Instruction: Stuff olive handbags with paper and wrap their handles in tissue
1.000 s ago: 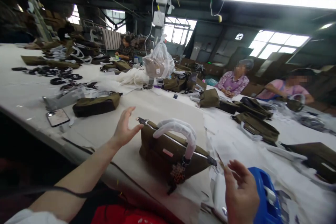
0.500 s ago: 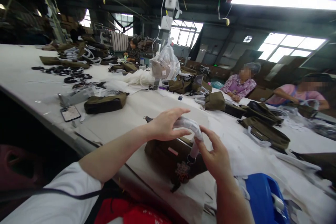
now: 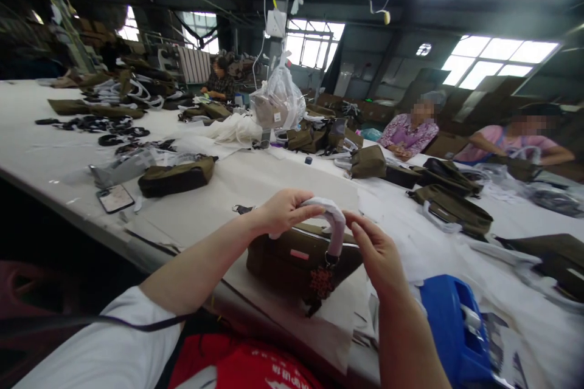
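Note:
An olive-brown handbag [image 3: 283, 264] stands on the white-covered table in front of me, with a pink label and a zip along its top. Its arched handle [image 3: 336, 225] is wrapped in whitish film. My left hand [image 3: 285, 209] is closed round the left part of the handle, thumb and fingers together. At the right side of the arch is my right hand [image 3: 376, 249], its fingertips close against the wrapping; whether they pinch it is hard to see. A reddish flower-shaped charm [image 3: 322, 281] hangs from the ring at the handle's right end.
A blue plastic holder [image 3: 451, 328] is at the right front. Left of the bag lie another olive bag [image 3: 177, 177] and a phone [image 3: 115, 199]. Piles of bags and straps cover the back and right. Several people sit across the table.
My left hand has closed on the handle from a more open hold. My right hand has shifted slightly right along the wrapping. The view has tilted, and the bag's front shows more.

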Motion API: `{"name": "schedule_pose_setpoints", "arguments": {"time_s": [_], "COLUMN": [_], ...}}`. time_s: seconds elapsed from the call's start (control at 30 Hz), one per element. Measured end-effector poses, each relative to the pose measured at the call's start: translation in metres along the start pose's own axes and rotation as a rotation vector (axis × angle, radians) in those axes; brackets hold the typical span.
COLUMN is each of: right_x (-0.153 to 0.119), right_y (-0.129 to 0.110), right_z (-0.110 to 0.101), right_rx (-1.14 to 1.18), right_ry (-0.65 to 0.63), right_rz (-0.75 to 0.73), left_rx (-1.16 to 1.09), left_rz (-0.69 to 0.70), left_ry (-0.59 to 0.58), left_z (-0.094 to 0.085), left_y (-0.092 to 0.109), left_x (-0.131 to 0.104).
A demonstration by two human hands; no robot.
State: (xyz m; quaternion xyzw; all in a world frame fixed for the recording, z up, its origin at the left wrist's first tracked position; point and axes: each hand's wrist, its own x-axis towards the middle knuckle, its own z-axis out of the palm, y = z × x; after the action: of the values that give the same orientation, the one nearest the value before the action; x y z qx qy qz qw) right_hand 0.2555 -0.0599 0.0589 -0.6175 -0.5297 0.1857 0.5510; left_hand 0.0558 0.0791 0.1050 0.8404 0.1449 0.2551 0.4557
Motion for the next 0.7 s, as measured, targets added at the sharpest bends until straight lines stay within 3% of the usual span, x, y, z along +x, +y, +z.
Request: {"name": "schedule_pose_setpoints", "arguments": {"time_s": [0.13, 0.23, 0.37, 0.47, 0.53, 0.6, 0.7], "right_x": [-0.021, -0.043, -0.071, -0.089, -0.1, -0.111, -0.13], "right_y": [0.016, 0.03, 0.042, 0.05, 0.056, 0.064, 0.081], "right_z": [-0.023, -0.057, -0.109, -0.132, -0.137, -0.139, -0.142], "right_rx": [0.138, 0.156, 0.153, 0.065, -0.008, -0.056, -0.112], "right_ry": [0.494, 0.838, 1.156, 1.239, 1.223, 1.2, 1.153], "right_rz": [0.073, 0.039, -0.01, 0.009, 0.036, 0.065, 0.167], "left_rx": [0.027, 0.137, 0.298, 0.327, 0.327, 0.327, 0.31], "left_rz": [-0.046, -0.018, 0.06, 0.055, 0.021, -0.051, -0.084], "left_ry": [0.099, 0.183, 0.518, 0.753, 0.778, 0.688, 0.452], "left_z": [-0.007, -0.013, -0.017, -0.015, -0.013, -0.009, 0.004], "left_y": [-0.003, -0.001, 0.002, 0.004, 0.005, 0.004, -0.003], "left_x": [-0.003, -0.011, -0.022, -0.026, -0.026, -0.024, -0.02]}}
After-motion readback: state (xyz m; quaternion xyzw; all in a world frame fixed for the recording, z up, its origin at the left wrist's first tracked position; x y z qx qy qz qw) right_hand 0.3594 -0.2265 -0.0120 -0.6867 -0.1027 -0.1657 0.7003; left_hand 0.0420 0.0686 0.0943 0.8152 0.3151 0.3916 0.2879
